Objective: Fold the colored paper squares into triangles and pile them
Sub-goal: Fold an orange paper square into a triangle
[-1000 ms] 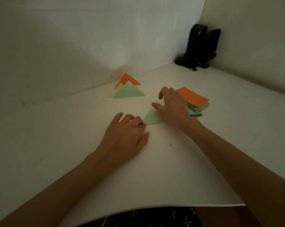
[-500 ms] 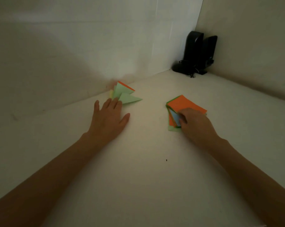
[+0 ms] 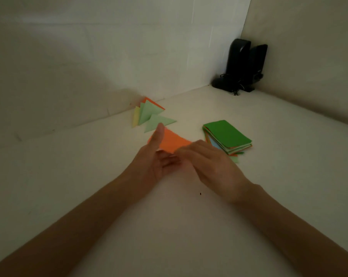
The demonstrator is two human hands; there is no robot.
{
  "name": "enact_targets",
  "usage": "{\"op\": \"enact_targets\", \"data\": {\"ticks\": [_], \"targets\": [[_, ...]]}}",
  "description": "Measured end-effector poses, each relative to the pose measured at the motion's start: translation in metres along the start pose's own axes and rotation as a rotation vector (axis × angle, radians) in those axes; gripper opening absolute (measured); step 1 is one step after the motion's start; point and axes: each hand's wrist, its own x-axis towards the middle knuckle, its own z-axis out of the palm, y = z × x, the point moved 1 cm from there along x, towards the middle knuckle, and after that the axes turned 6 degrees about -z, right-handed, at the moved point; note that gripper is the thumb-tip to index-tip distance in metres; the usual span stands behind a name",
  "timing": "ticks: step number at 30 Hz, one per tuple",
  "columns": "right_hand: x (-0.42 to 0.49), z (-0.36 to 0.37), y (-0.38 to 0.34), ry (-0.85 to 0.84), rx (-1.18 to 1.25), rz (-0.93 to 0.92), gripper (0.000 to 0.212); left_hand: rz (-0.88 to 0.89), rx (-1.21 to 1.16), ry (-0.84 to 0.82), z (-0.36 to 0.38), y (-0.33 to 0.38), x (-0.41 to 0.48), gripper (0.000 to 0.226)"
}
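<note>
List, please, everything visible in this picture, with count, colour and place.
folded triangles: at least four, light green, orange, yellow, piled by the back wall
orange paper: one, orange, between the hands
stack of squares: one, dark green on top, right of the orange paper
upright objects: two, black, far right corner
table: one, white, under everything
left hand: one, thumb on the orange paper
right hand: one, fingertips at its near edge, grip blurred
</note>
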Motion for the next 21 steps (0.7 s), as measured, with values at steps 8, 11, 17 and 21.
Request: {"op": "enact_targets", "data": {"ticks": [8,11,17,21], "targets": [[-0.001,0.008,0.003,-0.104,0.014,-0.089,0.046,0.042,-0.120,0.009,-0.012,-0.002,0.001,0.018],[-0.002,0.010,0.012,-0.005,0.060,-0.008,0.032,0.064,-0.123,-0.024,-0.011,-0.002,0.001,0.021],[-0.002,0.004,0.007,0.150,0.462,0.455,0.003,0.103,-0.079,-0.028,-0.010,-0.003,0.003,0.022],[-0.002,0.006,0.006,0.244,0.481,0.634,0.024,0.126,0.008,-0.108,-0.008,-0.003,0.000,0.039]]}}
